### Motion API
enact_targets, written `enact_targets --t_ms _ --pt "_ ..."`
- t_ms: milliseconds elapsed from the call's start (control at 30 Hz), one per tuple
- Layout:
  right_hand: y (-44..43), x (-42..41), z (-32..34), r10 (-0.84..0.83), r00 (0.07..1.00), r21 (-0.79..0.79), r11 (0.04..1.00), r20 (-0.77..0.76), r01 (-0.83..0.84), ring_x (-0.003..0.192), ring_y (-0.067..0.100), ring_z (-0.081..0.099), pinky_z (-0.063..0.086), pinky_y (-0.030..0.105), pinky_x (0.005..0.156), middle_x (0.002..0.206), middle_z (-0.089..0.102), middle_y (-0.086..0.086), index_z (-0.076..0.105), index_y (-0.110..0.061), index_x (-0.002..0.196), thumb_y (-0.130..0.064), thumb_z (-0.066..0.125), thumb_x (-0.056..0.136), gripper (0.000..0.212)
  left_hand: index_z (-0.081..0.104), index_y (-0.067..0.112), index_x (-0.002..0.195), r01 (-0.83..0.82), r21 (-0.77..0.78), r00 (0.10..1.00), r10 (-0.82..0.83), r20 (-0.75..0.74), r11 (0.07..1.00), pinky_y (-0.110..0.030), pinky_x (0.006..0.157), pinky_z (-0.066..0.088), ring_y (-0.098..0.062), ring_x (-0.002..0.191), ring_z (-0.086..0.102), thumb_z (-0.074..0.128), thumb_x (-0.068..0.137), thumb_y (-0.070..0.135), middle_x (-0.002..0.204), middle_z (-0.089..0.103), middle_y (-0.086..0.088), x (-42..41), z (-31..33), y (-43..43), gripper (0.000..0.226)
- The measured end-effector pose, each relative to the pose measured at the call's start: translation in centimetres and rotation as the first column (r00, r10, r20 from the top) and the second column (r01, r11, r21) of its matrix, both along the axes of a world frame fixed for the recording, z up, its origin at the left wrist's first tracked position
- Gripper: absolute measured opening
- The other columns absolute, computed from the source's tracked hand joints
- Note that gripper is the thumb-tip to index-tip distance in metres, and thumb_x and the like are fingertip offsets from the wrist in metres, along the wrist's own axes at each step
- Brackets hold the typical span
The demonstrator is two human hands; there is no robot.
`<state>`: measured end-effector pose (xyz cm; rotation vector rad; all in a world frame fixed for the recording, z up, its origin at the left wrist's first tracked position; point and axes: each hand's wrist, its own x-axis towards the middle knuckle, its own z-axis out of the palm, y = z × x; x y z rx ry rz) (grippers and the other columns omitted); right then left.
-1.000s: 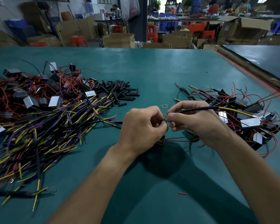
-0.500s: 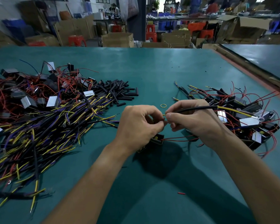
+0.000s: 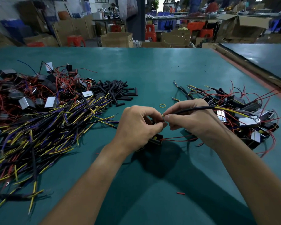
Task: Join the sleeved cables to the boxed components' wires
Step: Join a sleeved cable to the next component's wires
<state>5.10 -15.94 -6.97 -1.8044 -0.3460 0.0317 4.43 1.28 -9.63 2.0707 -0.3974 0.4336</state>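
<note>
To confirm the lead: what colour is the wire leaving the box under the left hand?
Red; the wire shows best in the head view.

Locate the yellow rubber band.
Head view, near centre: the yellow rubber band lies on the green table just beyond the right hand, between the black tube pieces leftward and the boxed components rightward.

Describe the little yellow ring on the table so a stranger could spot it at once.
On the green table, find the bare gap between the left wire pile and the right pile. Just beyond the left hand and right hand lies the ring, a closed yellow loop lying alone, unlike the straight yellow wires.
</note>
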Motion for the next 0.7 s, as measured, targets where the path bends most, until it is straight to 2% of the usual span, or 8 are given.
enact_targets --t_ms 233,433,700 --pt "-0.44 0.28 -0.15 0.017 0.998 0.051 0.999 -0.059 -0.014 0.056 0.015 0.062 0.057 0.025 0.059 0.060 0.065 0.013 0.076 -0.007 0.076 0.004 0.072 0.081 0.013 0.078 0.023 0.077 -0.027 0.010 0.998 0.026 0.050 1.000 -0.009 0.047 0.034 0.006 0.042 0.048 0.080 0.071 0.021 0.051 0.059 0.027 -0.17 -0.37 -0.33 0.006" --pt "-0.40 0.31 -0.19 0.032 0.998 0.051 0.998 -0.057 -0.029 0.058 0.016 0.062 0.058 0.026 0.061 0.060 0.065 0.012 0.076 -0.008 0.076 0.004 0.072 0.081 0.014 0.071 0.024 0.066 -0.030 -0.011 0.999 0.030 0.029 1.000 -0.009 0.044 0.030 0.002 0.038 0.042 0.077 0.067 0.020 0.048 0.057 0.019 -0.10 -0.38 -0.51 0.008" --pt "-0.15 0.02 -0.05 0.043 0.998 0.048 0.998 -0.041 -0.041 0.060 0.014 0.063 0.058 0.025 0.061 0.062 0.068 0.011 0.076 -0.007 0.077 0.006 0.072 0.081 0.014 0.063 0.024 0.060 -0.082 0.011 0.996 0.082 0.042 0.997 -0.011 0.042 0.031 0.000 0.038 0.047 0.079 0.066 0.022 0.049 0.056 0.019 -0.32 -0.38 -0.64 0.018"
